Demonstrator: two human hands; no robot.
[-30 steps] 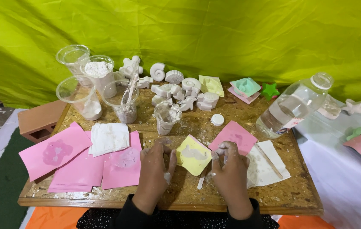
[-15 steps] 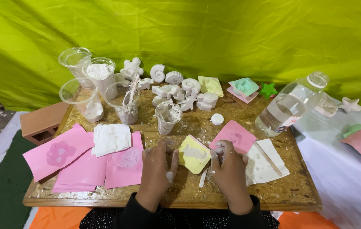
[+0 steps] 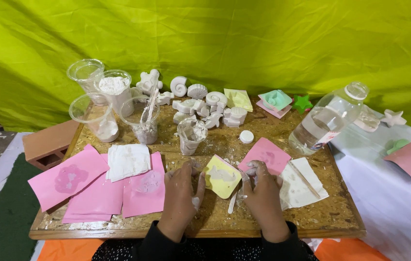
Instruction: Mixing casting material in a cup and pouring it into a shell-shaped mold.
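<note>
Steadying yellow mould (image 3: pixel 222 176) between left hand (image 3: pixel 182 195) and right hand (image 3: pixel 262 193), fingers curled, touching its edges; likely next needing levelling.

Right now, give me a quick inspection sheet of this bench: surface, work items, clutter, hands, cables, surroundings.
Surface: wooden board, dusted with white powder.
Work items: yellow mould between the hands; white stick lying beside it.
Clutter: pink sheets; white cloth; plastic cups with white powder; white cast figures; tilted clear bottle with its white cap off.
Hands: left hand at the mould's left edge; right hand at its right, fingers curled; both powder-smeared. Grip cannot be told.
Cables: nothing seen.
Surroundings: green fabric backdrop; brick on the left; white-covered table on the right.
</note>
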